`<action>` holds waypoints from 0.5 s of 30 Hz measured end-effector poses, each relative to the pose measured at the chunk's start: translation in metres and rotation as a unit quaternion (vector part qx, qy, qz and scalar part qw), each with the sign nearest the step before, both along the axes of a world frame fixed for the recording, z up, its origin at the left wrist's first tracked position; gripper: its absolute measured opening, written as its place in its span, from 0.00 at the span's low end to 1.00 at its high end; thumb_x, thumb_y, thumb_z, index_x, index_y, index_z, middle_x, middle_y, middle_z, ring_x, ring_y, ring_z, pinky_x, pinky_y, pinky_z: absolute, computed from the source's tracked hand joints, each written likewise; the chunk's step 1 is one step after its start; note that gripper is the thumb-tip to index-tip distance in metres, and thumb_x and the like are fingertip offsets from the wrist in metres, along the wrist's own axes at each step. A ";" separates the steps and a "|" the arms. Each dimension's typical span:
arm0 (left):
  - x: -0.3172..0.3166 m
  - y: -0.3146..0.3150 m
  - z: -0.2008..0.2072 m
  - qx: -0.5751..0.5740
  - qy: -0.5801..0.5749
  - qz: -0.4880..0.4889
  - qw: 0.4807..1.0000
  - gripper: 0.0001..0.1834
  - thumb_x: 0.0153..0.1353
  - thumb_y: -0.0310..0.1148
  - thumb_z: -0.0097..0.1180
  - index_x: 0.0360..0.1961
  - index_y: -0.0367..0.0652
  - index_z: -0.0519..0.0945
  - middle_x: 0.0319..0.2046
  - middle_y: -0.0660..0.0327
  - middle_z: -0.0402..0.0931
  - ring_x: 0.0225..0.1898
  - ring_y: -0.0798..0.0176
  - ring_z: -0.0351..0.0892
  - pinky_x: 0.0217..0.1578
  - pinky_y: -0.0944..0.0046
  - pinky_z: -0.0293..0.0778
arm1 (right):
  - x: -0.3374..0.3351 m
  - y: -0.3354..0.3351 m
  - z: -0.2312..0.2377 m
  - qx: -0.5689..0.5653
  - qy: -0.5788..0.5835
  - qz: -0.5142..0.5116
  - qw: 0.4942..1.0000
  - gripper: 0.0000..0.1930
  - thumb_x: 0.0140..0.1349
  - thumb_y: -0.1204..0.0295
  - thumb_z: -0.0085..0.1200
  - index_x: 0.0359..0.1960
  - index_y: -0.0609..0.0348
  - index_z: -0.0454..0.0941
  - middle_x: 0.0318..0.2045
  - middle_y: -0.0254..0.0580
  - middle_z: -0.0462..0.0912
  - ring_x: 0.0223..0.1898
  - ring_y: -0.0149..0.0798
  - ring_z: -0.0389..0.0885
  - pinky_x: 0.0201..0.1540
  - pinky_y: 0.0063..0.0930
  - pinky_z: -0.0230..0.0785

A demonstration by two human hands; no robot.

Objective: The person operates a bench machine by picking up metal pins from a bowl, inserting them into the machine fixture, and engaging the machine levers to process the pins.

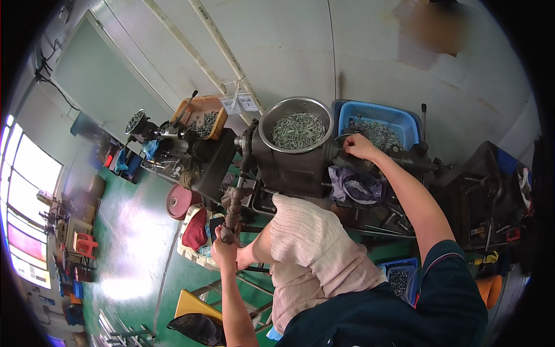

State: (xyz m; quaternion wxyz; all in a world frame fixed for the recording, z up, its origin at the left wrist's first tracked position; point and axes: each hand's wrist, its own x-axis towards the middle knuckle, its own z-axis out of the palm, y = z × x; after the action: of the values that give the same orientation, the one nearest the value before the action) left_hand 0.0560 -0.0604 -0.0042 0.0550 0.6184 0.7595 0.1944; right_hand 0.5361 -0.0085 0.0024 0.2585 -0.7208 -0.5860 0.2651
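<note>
My left hand (224, 247) grips the lower end of a dark lever handle (233, 207) that runs up to a grey machine (289, 165). On top of the machine sits a round metal bowl (263, 132) filled with small metal parts. My right hand (359, 146) reaches to the machine's right side, fingers bent at a dark fixture next to the bowl; whether it holds a part is hidden. My knee in light cloth (306, 237) is raised below the machine.
A blue crate (404, 120) of small metal parts stands behind my right hand. An orange-brown tray (193, 107) of parts and a second machine (167, 139) lie to the left. A purple rag (355, 185), a red stool (179, 201) and a green floor (133, 231) are nearby.
</note>
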 end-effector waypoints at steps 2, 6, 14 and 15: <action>0.000 0.000 0.000 0.002 0.006 0.002 1.000 0.21 0.39 0.47 0.59 0.24 0.38 0.78 0.24 0.46 0.75 0.30 0.45 0.74 0.31 0.52 0.69 | -0.003 0.000 0.003 -0.003 0.000 0.008 1.000 0.09 0.40 0.68 0.50 0.23 0.56 0.78 0.24 0.42 0.79 0.30 0.41 0.77 0.35 0.30 0.67; -0.003 0.000 -0.004 0.007 0.005 -0.002 1.000 0.21 0.39 0.47 0.59 0.24 0.38 0.78 0.24 0.46 0.75 0.30 0.45 0.74 0.31 0.52 0.69 | -0.006 -0.003 0.006 -0.007 -0.017 0.008 1.000 0.09 0.41 0.68 0.50 0.24 0.56 0.78 0.24 0.43 0.79 0.30 0.40 0.77 0.34 0.30 0.66; 0.002 -0.002 0.001 0.013 0.002 0.000 1.000 0.18 0.39 0.44 0.59 0.24 0.38 0.78 0.23 0.47 0.75 0.30 0.45 0.74 0.30 0.52 0.69 | -0.008 -0.004 0.005 0.025 0.031 0.005 0.999 0.08 0.42 0.71 0.52 0.22 0.63 0.77 0.19 0.43 0.77 0.24 0.34 0.75 0.30 0.26 0.65; 0.000 -0.001 -0.001 0.013 0.002 0.000 1.000 0.18 0.39 0.44 0.59 0.24 0.38 0.78 0.23 0.47 0.75 0.30 0.45 0.74 0.30 0.52 0.69 | -0.003 -0.002 0.000 0.021 0.026 0.014 0.999 0.09 0.41 0.70 0.53 0.24 0.60 0.77 0.21 0.43 0.78 0.26 0.37 0.76 0.32 0.28 0.65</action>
State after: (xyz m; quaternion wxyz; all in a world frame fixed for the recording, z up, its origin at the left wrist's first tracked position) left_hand 0.0563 -0.0610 -0.0056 0.0458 0.6193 0.7571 0.2027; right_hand 0.5335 -0.0106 0.0023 0.2852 -0.6997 -0.5945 0.2749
